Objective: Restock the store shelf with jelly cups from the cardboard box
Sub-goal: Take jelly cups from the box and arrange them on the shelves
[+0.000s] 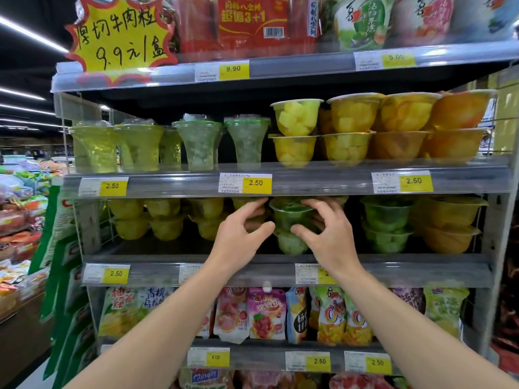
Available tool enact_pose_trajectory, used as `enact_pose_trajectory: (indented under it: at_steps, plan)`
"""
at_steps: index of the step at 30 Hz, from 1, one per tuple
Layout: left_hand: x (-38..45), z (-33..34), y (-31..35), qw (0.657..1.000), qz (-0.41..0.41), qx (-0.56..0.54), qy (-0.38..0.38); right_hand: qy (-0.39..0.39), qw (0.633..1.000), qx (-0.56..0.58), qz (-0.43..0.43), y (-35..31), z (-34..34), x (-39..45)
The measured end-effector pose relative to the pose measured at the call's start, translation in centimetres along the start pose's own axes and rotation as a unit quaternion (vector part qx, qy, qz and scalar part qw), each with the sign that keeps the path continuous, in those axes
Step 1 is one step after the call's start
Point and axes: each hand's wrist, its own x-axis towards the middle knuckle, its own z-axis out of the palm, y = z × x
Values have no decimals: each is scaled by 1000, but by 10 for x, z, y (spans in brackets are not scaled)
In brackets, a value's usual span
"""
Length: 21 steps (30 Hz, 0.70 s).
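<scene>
Both arms are up at the shelf (280,269), third tier from the top, and the action is right in the middle of it. The left hand (238,234) comes in from the left, the right hand (328,234) from the right, and between them sits a green cup (290,217), stacked on another green cup (292,244) below. The right hand has it: thumb curled under the front of the cup, fingers hooked over its rim. The left hand is cupped with its thumb tip just at the cup's left side and its fingers reaching back beside the rim; whether it truly grips or only steadies, I cannot tell. The held cup sits level on the stack, up close under the price rail above. To the left on the same tier, yellow cups (165,217) stand two high; to the right, more green cups (387,223), then orange cups (449,223). One tier up, tall pale-green cups (196,144) and tubs of fruit chunks (351,130). Yellow price tags (256,183) read 2.50. Below the hands, a row of pouches (266,315). The cardboard box is out of shot.
</scene>
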Motion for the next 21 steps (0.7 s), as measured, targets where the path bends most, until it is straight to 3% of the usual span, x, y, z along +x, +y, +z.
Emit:
enact_pose_trajectory:
  at_steps: [7,13,21]
  plan:
    - [9,15,-8,999,7,19,-32,-34,999,-18,-24,-5,-3,-2]
    - [10,27,-17,1000,-3,4,-27,-66,994,12,83,-3,-10,-10]
    - [21,57,-8,999,0,-21,-33,-55,993,-6,104,6,-31,-18]
